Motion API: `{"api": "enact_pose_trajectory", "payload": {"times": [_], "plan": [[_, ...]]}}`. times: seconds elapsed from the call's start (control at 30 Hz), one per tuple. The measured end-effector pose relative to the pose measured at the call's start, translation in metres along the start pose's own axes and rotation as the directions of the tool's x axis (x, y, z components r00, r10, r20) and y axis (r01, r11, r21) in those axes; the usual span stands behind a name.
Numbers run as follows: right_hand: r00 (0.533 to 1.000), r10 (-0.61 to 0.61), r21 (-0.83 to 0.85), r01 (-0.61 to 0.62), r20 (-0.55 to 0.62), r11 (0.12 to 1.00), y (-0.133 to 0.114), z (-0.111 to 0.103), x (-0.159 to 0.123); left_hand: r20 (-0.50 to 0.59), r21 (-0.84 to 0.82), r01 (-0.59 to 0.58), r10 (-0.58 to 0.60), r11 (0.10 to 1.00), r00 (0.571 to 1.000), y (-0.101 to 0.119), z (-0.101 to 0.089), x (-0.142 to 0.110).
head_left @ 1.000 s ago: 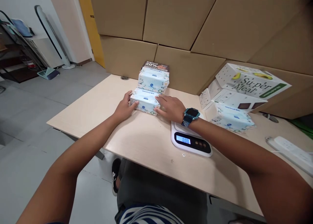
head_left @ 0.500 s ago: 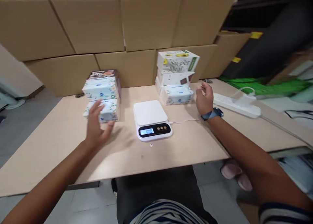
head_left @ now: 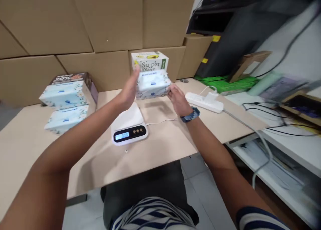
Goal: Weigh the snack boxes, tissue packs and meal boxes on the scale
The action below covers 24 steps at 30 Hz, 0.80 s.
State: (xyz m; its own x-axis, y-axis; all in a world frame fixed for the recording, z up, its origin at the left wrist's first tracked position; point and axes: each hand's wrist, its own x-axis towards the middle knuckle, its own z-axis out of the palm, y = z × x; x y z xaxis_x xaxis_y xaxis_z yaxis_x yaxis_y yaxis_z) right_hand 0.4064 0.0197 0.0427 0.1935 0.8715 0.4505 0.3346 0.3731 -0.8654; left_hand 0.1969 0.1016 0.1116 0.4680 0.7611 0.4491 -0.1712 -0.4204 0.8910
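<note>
I hold a white-and-blue tissue pack (head_left: 152,85) in the air between both hands, above the far side of the table. My left hand (head_left: 130,89) presses its left end and my right hand (head_left: 177,98), with a blue watch at the wrist, grips its right end. Just below and in front sits a white digital scale (head_left: 127,125) with a lit display and nothing on its platform. Behind the held pack stands a white "Su-per Meal" box (head_left: 150,60).
Two more tissue packs (head_left: 65,104) are stacked at the table's left, with a dark "20%" box (head_left: 71,78) behind them. A white power strip (head_left: 204,101) with cables lies at the right. Cardboard boxes (head_left: 105,25) wall off the back. A cluttered bench stands on the right.
My view swung right. Both hands left the tissue pack at the left stack, crossed to the right pile, and now lift a pack from in front of the meal box.
</note>
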Motion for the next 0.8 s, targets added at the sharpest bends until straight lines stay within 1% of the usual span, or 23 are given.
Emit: {"api": "enact_pose_trajectory", "payload": {"times": [0.03, 0.07, 0.1, 0.13, 0.17, 0.2, 0.27, 0.3, 0.33, 0.37, 0.4, 0.43, 0.5, 0.57, 0.63, 0.7, 0.8], "plan": [[0.998, -0.03, 0.052, 0.027, 0.049, 0.998, -0.009, 0.005, -0.008, -0.032, 0.019, 0.015, -0.015, 1.0, 0.999, 0.019, -0.019, -0.02], [0.99, -0.063, 0.115, 0.048, 0.124, 0.992, -0.015, 0.012, -0.016, -0.087, 0.046, 0.019, -0.015, 0.999, 0.996, 0.037, -0.036, -0.044], [0.974, -0.085, 0.167, 0.05, 0.21, 0.985, -0.019, 0.02, -0.026, -0.123, 0.085, 0.033, -0.022, 0.996, 0.992, 0.051, -0.051, -0.068], [0.949, -0.1, 0.202, 0.039, 0.298, 0.979, -0.021, 0.029, -0.037, -0.157, 0.101, 0.059, -0.043, 0.993, 0.987, 0.06, -0.062, -0.093], [0.923, -0.1, 0.21, 0.022, 0.372, 0.978, -0.02, 0.039, -0.048, -0.178, 0.103, 0.102, -0.083, 0.989, 0.98, 0.062, -0.069, -0.116], [0.901, -0.086, 0.185, 0.006, 0.425, 0.983, -0.016, 0.047, -0.058, -0.196, 0.101, 0.166, -0.144, 0.981, 0.97, 0.059, -0.074, -0.136], [0.88, -0.045, 0.084, 0.006, 0.473, 0.996, -0.007, 0.061, -0.076, -0.241, 0.084, 0.3, -0.273, 0.95, 0.931, 0.039, -0.079, -0.169], [0.878, -0.029, 0.03, 0.016, 0.478, 0.999, -0.001, 0.065, -0.082, -0.263, 0.073, 0.335, -0.306, 0.939, 0.915, 0.026, -0.081, -0.18], [0.879, -0.016, -0.014, 0.026, 0.477, 1.0, 0.003, 0.068, -0.087, -0.271, 0.062, 0.34, -0.312, 0.938, 0.91, 0.013, -0.082, -0.189], [0.882, -0.007, -0.042, 0.03, 0.472, 0.999, 0.007, 0.069, -0.089, -0.267, 0.058, 0.327, -0.301, 0.943, 0.916, 0.001, -0.084, -0.195], [0.89, 0.001, -0.058, 0.028, 0.455, 0.998, 0.01, 0.069, -0.091, -0.244, 0.06, 0.306, -0.283, 0.95, 0.928, -0.008, -0.085, -0.199], [0.91, 0.009, -0.07, 0.023, 0.415, 0.997, 0.011, 0.069, -0.091, -0.21, 0.065, 0.287, -0.268, 0.956, 0.94, -0.015, -0.087, -0.201], [0.959, 0.016, -0.107, 0.014, 0.281, 0.994, 0.012, 0.066, -0.089, -0.137, 0.07, 0.275, -0.264, 0.959, 0.955, -0.025, -0.09, -0.203], [0.99, -0.017, -0.14, 0.038, 0.143, 0.989, 0.013, 0.064, -0.087, -0.067, 0.057, 0.271, -0.267, 0.961, 0.961, -0.03, -0.093, -0.204], [0.994, -0.089, -0.147, 0.098, 0.069, 0.984, 0.013, 0.061, -0.085, -0.011, 0.03, 0.25, -0.249, 0.968, 0.968, -0.034, -0.095, -0.206], [0.987, -0.154, -0.147, 0.158, 0.04, 0.976, 0.014, 0.06, -0.086, 0.031, 0.014, 0.23, -0.23, 0.973, 0.973, -0.037, -0.097, -0.208], [0.981, -0.194, -0.162, 0.196, 0.024, 0.967, 0.014, 0.059, -0.089, 0.065, -0.004, 0.254, -0.253, 0.967, 0.965, -0.041, -0.1, -0.209]]}}
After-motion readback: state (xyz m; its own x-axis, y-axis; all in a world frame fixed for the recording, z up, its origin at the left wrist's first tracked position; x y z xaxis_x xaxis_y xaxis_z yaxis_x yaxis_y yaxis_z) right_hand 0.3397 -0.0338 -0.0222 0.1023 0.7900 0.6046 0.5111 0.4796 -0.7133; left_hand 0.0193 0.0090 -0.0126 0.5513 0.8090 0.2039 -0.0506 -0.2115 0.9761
